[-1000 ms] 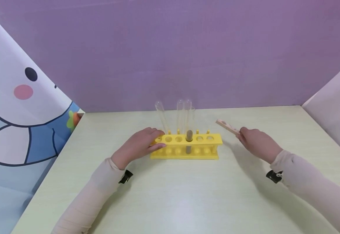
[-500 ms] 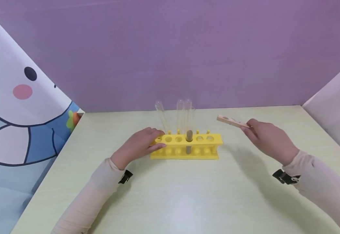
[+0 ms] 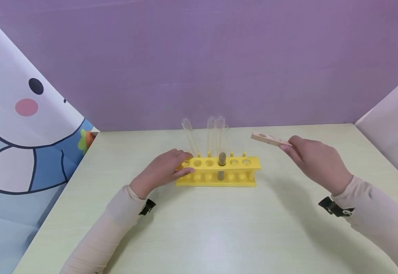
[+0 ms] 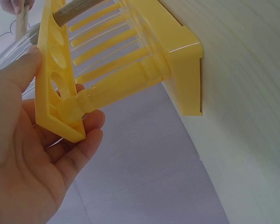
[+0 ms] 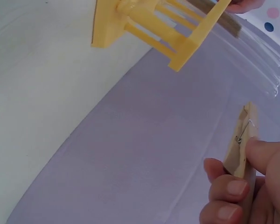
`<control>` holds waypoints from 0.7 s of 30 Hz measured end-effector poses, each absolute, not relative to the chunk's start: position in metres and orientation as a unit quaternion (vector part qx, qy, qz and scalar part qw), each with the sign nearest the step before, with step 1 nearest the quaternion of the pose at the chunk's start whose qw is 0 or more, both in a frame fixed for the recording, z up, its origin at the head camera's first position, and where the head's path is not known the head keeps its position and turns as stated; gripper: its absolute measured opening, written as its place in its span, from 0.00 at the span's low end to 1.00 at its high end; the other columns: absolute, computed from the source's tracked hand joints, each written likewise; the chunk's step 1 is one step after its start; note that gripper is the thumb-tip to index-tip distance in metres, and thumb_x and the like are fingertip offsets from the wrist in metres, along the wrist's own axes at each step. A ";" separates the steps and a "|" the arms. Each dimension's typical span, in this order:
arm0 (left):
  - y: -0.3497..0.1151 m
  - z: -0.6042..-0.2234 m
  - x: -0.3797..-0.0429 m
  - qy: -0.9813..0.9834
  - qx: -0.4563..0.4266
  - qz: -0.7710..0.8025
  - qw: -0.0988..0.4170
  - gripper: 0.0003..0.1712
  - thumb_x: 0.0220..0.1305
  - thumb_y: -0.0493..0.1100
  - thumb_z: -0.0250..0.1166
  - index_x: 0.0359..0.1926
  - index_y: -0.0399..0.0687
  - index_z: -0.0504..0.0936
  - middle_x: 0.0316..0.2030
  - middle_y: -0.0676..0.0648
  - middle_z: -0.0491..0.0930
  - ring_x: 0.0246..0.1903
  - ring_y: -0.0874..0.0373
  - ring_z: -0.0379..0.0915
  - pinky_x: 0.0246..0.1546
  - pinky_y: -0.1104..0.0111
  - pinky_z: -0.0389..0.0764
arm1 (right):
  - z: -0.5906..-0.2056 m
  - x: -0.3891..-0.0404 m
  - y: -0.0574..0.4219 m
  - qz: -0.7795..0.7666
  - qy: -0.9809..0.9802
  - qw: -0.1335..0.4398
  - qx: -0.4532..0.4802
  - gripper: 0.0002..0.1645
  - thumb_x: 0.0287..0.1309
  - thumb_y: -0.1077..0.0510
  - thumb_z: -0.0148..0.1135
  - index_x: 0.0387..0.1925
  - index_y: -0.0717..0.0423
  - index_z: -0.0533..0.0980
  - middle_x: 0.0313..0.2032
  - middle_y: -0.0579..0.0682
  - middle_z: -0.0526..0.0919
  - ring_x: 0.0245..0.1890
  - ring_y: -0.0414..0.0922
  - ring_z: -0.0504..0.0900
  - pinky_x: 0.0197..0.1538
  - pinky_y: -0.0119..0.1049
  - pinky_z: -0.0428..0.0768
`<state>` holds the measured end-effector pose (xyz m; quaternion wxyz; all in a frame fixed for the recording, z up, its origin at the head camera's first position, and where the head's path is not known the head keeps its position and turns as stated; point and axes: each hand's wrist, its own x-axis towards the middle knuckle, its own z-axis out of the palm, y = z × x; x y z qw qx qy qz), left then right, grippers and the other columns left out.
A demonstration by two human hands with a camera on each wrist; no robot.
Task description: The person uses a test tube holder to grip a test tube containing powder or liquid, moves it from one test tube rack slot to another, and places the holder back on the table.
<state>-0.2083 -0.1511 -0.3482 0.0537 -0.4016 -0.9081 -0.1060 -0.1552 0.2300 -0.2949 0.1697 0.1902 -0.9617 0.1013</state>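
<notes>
A yellow test tube rack (image 3: pixel 202 183) stands upright on the table. My left hand (image 3: pixel 166 167) grips its left end, thumb in front and fingers over the top; the left wrist view shows them wrapped round the top plate. Just right of the rack's middle, a brownish-grey filled test tube (image 3: pixel 221 159) passes through a hole. My right hand (image 3: pixel 316 160) pinches a wooden test tube holder (image 3: pixel 268 139) in the air, right of the rack. Its tip points left towards the tubes, and its metal spring (image 5: pixel 245 130) shows in the right wrist view.
Several clear test tubes (image 3: pixel 211 133) sit upside down along the rack's back pegs, and a leftmost tube (image 3: pixel 189 133) leans left. A purple backdrop (image 3: pixel 219 68) rises behind the pale table (image 3: pixel 202 232). A cartoon-printed cloth (image 3: pixel 10 152) hangs at the left.
My right hand has moved right and away from me with the test tube holder, which has turned closer to level. My left hand and the rack stay in place.
</notes>
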 end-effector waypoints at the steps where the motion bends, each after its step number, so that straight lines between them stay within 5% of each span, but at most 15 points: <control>1: -0.151 -0.348 -0.209 -0.908 -0.402 -0.105 0.054 0.23 0.64 0.52 0.61 0.53 0.40 0.76 0.40 0.47 0.80 0.36 0.55 0.72 0.41 0.63 0.76 | -0.294 -0.155 0.229 0.100 -0.959 0.178 0.194 0.15 0.67 0.52 0.54 0.25 0.52 0.67 0.13 0.42 0.56 0.13 0.39 0.54 0.14 0.32 0.54; 7: -0.152 -0.350 -0.210 -0.906 -0.406 -0.100 0.063 0.23 0.65 0.53 0.60 0.52 0.41 0.76 0.39 0.47 0.80 0.35 0.55 0.72 0.40 0.63 0.76 | -0.286 -0.153 0.218 0.090 -0.941 0.241 0.221 0.16 0.63 0.53 0.59 0.22 0.50 0.66 0.13 0.41 0.55 0.13 0.37 0.52 0.14 0.31 0.51; 14: -0.152 -0.351 -0.209 -0.908 -0.401 -0.105 0.061 0.23 0.65 0.52 0.60 0.53 0.41 0.76 0.41 0.47 0.80 0.36 0.55 0.73 0.42 0.63 0.76 | -0.282 -0.156 0.210 0.088 -0.911 0.320 0.244 0.32 0.67 0.33 0.38 0.16 0.48 0.63 0.12 0.39 0.52 0.12 0.36 0.49 0.14 0.31 0.48; 21: -0.151 -0.349 -0.208 -0.909 -0.399 -0.103 0.056 0.24 0.65 0.53 0.61 0.54 0.41 0.76 0.40 0.47 0.80 0.36 0.55 0.72 0.42 0.63 0.76 | -0.277 -0.160 0.204 0.102 -0.891 0.351 0.268 0.32 0.67 0.34 0.42 0.13 0.47 0.58 0.11 0.39 0.51 0.11 0.35 0.48 0.14 0.30 0.45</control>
